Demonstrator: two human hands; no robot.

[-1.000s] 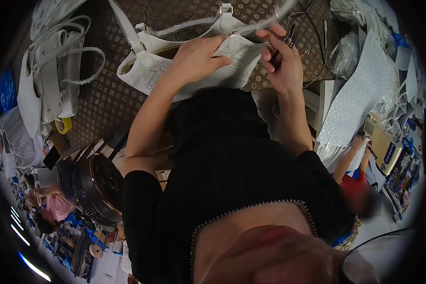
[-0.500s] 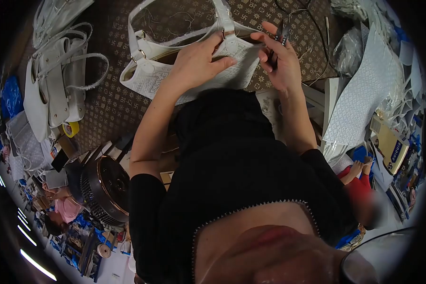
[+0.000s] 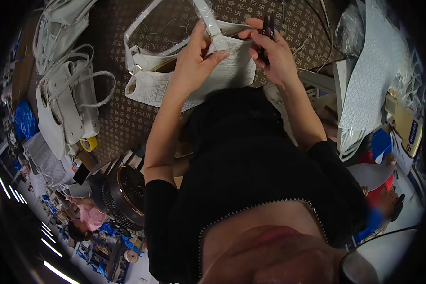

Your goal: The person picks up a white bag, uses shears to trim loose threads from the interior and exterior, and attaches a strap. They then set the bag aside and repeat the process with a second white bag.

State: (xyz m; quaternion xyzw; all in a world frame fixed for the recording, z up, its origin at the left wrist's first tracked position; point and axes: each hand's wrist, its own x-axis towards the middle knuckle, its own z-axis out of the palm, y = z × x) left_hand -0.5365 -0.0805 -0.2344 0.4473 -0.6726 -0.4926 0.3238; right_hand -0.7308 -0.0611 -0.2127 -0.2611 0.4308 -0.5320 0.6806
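A white embossed handbag [image 3: 227, 66] with two handles rests on the brown patterned surface in front of me. My left hand [image 3: 196, 59] grips its upper rim beside a handle base, thumb on the near side and fingers partly hidden behind the handle. Clear plastic film wraps part of the handles. At the bag's right upper corner is my right hand [image 3: 272, 52], its fingertips close to the rim; contact there is hard to make out. Black thread snips [image 3: 268, 28] are tucked in that hand, blades pointing up past the fingers.
More white handbags [image 3: 61, 104] lie at left, near a roll of yellow tape [image 3: 88, 143]. A black fan [image 3: 125, 194] stands beside me. White quilted sheets [image 3: 374, 71] are piled at right. Other people sit farther back on both sides.
The whole view has shifted slightly. My right hand has turned a little, and the snips now point more upright. My left hand keeps its hold on the handbag.
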